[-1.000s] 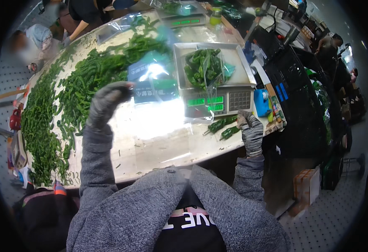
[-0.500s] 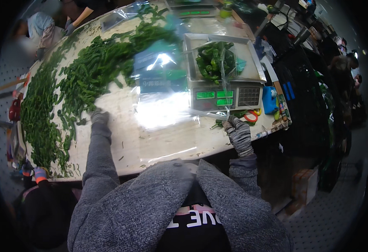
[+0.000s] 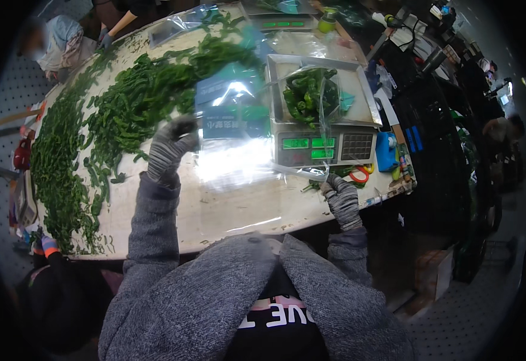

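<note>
My right hand, in a striped knit glove, is pinched on the mouth of a clear plastic bag. The bag's far end lies on the scale with green peppers in it. My left hand, gloved the same way, is raised above the table beside a stack of printed clear bags. Its fingers are curled and slightly blurred; whatever is in them is hidden. Loose green peppers spread in a long heap beyond and left of it.
Red-and-yellow-handled scissors and a blue container sit at the table's right edge. Another scale stands at the far side. Co-workers' gloved hands are at the far left and near left edges. Black crates stand to the right.
My left hand has moved right and up from the edge of the pepper heap to beside the bag stack, its fingers curled. My right hand keeps hold of the bag mouth, slightly lower.
</note>
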Demonstrator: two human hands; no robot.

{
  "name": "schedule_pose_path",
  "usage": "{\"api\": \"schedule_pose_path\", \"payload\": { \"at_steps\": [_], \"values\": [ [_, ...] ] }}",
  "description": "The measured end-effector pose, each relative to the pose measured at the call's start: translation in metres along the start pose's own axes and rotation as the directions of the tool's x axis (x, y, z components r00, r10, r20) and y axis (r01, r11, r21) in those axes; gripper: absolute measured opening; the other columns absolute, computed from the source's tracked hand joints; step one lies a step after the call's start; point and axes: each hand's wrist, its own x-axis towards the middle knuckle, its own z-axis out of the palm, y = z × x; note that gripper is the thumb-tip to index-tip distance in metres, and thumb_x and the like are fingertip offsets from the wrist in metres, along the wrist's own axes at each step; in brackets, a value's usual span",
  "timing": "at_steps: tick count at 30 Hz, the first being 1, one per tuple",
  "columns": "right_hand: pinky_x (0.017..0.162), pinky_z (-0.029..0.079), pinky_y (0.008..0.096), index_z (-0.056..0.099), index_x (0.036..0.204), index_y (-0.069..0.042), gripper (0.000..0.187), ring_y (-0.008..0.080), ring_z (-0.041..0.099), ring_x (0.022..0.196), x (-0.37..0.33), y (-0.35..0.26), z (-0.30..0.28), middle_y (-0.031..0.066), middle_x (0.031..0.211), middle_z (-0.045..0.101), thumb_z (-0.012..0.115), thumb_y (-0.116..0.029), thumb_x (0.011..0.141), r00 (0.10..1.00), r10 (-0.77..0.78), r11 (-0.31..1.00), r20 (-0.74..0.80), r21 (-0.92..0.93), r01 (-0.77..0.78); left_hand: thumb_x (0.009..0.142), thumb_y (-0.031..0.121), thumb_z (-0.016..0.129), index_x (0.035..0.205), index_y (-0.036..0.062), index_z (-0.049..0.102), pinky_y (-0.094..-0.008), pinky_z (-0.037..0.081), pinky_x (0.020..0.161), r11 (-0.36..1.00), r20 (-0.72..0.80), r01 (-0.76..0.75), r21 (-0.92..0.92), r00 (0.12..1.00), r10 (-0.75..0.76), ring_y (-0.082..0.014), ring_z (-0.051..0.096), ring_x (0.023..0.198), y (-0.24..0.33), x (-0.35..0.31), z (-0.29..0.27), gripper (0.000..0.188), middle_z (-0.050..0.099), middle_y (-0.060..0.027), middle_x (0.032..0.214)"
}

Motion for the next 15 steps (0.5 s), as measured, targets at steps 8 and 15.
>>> {"api": "schedule_pose_path", "payload": {
  "at_steps": [8, 15],
  "values": [
    [0.064, 0.045, 0.0321, 0.06, 0.085, 0.0, 0.023, 0.0268, 0.058, 0.069, -0.002, -0.005, 0.0, 0.0154, 0.075, 0.061, 0.058, -0.021, 0.079, 0.991, -0.113, 0.99, -0.069, 0.077, 0.118, 0.073, 0.005, 0.058, 0.103, -0.0049, 0.053, -0.025, 0.047, 0.063, 0.958, 0.615, 0.112, 0.262, 0.746, -0.256, -0.0146, 0.056, 0.068, 0.067, 0.056, 0.136, 0.032, 0.058, -0.0077, 0.076],
    [0.064, 0.047, 0.0235, 0.056, 0.101, 0.004, 0.026, 0.0105, 0.055, 0.069, -0.016, 0.006, -0.02, 0.0088, 0.082, 0.061, 0.058, -0.012, 0.08, 0.995, -0.03, 0.987, -0.09, 0.156, 0.044, 0.081, 0.014, 0.055, 0.104, 0.0042, 0.058, -0.0258, 0.047, 0.071, 0.882, 0.522, -0.177, 0.438, 0.848, -0.089, -0.0142, 0.058, 0.08, 0.072, 0.059, 0.126, 0.025, 0.062, -0.0091, 0.087]
  ]
}}
